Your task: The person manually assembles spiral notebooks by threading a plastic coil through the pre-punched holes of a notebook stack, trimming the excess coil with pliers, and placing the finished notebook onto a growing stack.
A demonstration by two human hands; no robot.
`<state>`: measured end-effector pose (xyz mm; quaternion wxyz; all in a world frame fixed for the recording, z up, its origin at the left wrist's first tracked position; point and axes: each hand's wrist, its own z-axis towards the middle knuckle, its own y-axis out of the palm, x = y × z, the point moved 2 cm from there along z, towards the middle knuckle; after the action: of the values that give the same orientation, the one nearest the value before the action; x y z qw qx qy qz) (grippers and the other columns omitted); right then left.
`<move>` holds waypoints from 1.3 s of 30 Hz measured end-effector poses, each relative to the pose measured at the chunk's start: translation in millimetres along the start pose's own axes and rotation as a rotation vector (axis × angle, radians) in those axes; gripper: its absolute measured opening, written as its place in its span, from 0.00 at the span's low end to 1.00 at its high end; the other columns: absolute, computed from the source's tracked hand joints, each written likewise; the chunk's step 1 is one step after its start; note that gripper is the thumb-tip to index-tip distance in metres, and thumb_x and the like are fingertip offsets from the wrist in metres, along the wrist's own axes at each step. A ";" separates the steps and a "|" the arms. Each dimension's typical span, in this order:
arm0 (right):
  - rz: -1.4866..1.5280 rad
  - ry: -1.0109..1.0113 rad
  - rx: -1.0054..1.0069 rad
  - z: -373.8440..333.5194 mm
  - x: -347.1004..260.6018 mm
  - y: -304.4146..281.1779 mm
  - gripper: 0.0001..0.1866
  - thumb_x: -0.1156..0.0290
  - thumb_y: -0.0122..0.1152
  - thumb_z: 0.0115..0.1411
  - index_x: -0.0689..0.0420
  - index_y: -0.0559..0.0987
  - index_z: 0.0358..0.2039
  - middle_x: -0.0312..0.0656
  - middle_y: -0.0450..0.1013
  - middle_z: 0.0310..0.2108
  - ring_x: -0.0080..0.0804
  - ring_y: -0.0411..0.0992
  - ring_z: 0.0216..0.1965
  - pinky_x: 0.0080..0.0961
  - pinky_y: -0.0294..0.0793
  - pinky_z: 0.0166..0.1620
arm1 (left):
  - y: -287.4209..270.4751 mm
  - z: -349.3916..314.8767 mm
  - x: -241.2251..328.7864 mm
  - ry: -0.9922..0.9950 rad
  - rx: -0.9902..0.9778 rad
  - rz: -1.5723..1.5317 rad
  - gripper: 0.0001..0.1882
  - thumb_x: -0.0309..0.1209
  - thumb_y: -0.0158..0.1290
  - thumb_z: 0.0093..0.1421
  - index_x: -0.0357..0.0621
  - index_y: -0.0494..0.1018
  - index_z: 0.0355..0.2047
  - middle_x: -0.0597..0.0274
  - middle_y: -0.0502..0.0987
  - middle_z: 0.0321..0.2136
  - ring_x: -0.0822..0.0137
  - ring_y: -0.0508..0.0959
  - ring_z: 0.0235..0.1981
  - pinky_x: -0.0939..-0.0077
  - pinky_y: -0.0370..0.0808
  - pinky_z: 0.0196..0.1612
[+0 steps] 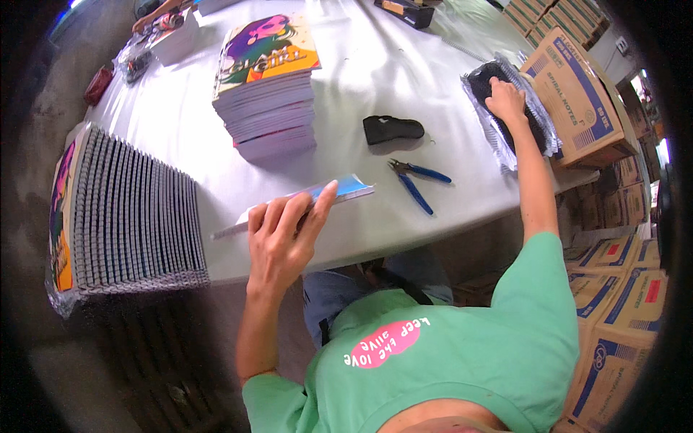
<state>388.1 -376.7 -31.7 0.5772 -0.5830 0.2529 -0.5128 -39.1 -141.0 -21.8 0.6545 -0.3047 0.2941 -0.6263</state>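
Observation:
My left hand [278, 231] is closed on the upper edge of a thin notebook [354, 187], which stands on edge near the front of the table. A bit of blue cover shows past its fingers. Stretched far to the right, my right hand [507, 101] reaches into an opened plastic-lined bundle of black spiral coils [494, 71]. Its fingers are bent among the coils, and what they pinch is too small to make out. Between the hands lie wire cutters [413, 180] with blue handles, jaws parted, and a small black object [392, 130] shaped like a pouch.
A tall stack of notebooks [271, 108] with illustrated covers stands behind my left hand. Many spiral-bound notebooks [133, 209] are packed in a row at the left. A cardboard box [574, 101] sits beside the coils; more cartons [621, 310] are piled at the right.

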 end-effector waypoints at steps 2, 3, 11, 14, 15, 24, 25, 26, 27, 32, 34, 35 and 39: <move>0.083 -0.037 -0.029 -10.1 -14.8 -2.4 0.18 0.68 0.56 0.47 0.56 0.75 0.40 0.49 0.74 0.40 0.46 0.72 0.45 0.44 0.69 0.48 | 8.4 -3.0 -0.2 0.011 -0.058 0.066 0.31 0.22 0.55 0.46 0.54 0.69 0.54 0.74 0.71 0.29 0.75 0.71 0.31 0.72 0.56 0.46; 0.151 -0.035 -0.049 -11.9 -17.4 -0.5 0.17 0.67 0.55 0.47 0.57 0.75 0.40 0.49 0.74 0.40 0.46 0.72 0.45 0.43 0.69 0.48 | 13.5 -5.5 -1.5 0.028 -0.043 0.180 0.27 0.32 0.57 0.49 0.56 0.69 0.53 0.76 0.67 0.27 0.80 0.68 0.30 0.70 0.53 0.47; 0.699 -0.126 -0.059 -38.1 -25.3 10.3 0.13 0.71 0.60 0.47 0.60 0.77 0.34 0.46 0.76 0.29 0.37 0.75 0.34 0.30 0.72 0.41 | 27.5 4.0 -16.8 -0.107 0.085 0.028 0.25 0.36 0.59 0.48 0.55 0.72 0.49 0.74 0.65 0.25 0.77 0.67 0.25 0.74 0.53 0.37; 0.670 -0.115 0.060 -44.8 -34.9 -9.9 0.11 0.73 0.56 0.49 0.59 0.76 0.35 0.46 0.76 0.30 0.40 0.76 0.34 0.32 0.72 0.40 | 20.4 18.6 -21.1 -0.081 0.123 -0.021 0.24 0.35 0.59 0.47 0.54 0.73 0.48 0.75 0.66 0.23 0.76 0.68 0.25 0.74 0.53 0.37; 0.667 -0.115 0.126 -49.0 -43.0 -29.5 0.12 0.74 0.55 0.49 0.59 0.76 0.36 0.46 0.76 0.31 0.41 0.76 0.35 0.33 0.72 0.40 | 12.2 22.5 -20.1 -0.103 0.130 -0.021 0.24 0.35 0.59 0.47 0.55 0.73 0.48 0.75 0.65 0.21 0.77 0.67 0.25 0.75 0.53 0.37; 1.804 -0.367 -0.311 -192.5 -156.3 -106.8 0.41 0.84 0.46 0.47 0.56 0.50 0.64 0.50 0.59 0.58 0.26 0.72 0.26 0.20 0.76 0.27 | 29.0 7.9 -7.4 -0.135 0.110 0.210 0.26 0.41 0.58 0.50 0.59 0.71 0.51 0.74 0.66 0.29 0.77 0.68 0.29 0.73 0.53 0.41; 1.824 -0.419 -0.433 -212.5 -182.9 -100.6 0.42 0.83 0.46 0.48 0.56 0.45 0.64 0.50 0.52 0.61 0.31 0.72 0.31 0.20 0.77 0.28 | 30.3 10.8 -5.1 -0.125 0.111 0.196 0.26 0.40 0.58 0.50 0.58 0.71 0.51 0.74 0.66 0.29 0.77 0.68 0.29 0.73 0.53 0.41; 1.849 -0.480 -0.563 -227.0 -203.5 -98.9 0.45 0.83 0.47 0.48 0.56 0.39 0.65 0.50 0.45 0.65 0.35 0.73 0.36 0.21 0.77 0.29 | 29.0 11.5 -4.6 -0.116 0.108 0.194 0.26 0.40 0.58 0.50 0.58 0.71 0.51 0.74 0.67 0.29 0.77 0.68 0.29 0.73 0.53 0.41; 1.878 -0.456 -0.569 -230.3 -207.3 -101.4 0.45 0.82 0.47 0.48 0.57 0.38 0.65 0.50 0.45 0.65 0.37 0.72 0.38 0.22 0.78 0.30 | 27.9 10.5 -5.5 -0.118 0.098 0.183 0.26 0.39 0.58 0.50 0.58 0.71 0.51 0.74 0.67 0.29 0.77 0.68 0.29 0.73 0.54 0.41; 1.728 -0.548 -0.620 -236.7 -207.0 -117.4 0.43 0.74 0.50 0.54 0.58 0.37 0.64 0.49 0.44 0.65 0.37 0.70 0.42 0.20 0.77 0.31 | 25.8 2.0 -4.3 -0.151 0.107 0.133 0.27 0.37 0.59 0.48 0.59 0.71 0.51 0.75 0.67 0.28 0.76 0.68 0.29 0.74 0.54 0.40; 1.756 -0.531 -0.712 -233.2 -197.1 -120.8 0.38 0.67 0.52 0.59 0.57 0.43 0.64 0.46 0.47 0.64 0.27 0.71 0.36 0.16 0.74 0.28 | 24.7 0.1 -5.2 -0.152 0.128 0.067 0.27 0.37 0.59 0.48 0.59 0.71 0.51 0.75 0.67 0.28 0.76 0.68 0.29 0.74 0.55 0.40; 1.849 -0.502 -0.731 -222.2 -188.0 -117.4 0.35 0.65 0.51 0.61 0.57 0.47 0.64 0.44 0.51 0.62 0.23 0.70 0.34 0.14 0.72 0.27 | 23.6 -0.9 -5.8 -0.152 0.138 0.034 0.27 0.37 0.59 0.47 0.60 0.71 0.51 0.75 0.67 0.28 0.76 0.68 0.29 0.73 0.55 0.40; 1.713 -0.515 -0.575 -193.4 -160.3 -122.1 0.17 0.68 0.52 0.61 0.57 0.71 0.51 0.32 0.70 0.42 0.15 0.66 0.26 0.11 0.66 0.27 | 17.0 -1.4 -1.2 -0.133 0.086 -0.048 0.26 0.37 0.59 0.47 0.60 0.71 0.50 0.74 0.68 0.28 0.76 0.69 0.31 0.71 0.54 0.42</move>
<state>124.3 -289.4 -4.0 0.6298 -0.4141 0.5774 0.3138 -29.3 -139.4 -35.7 0.6699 -0.3241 0.2158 -0.6322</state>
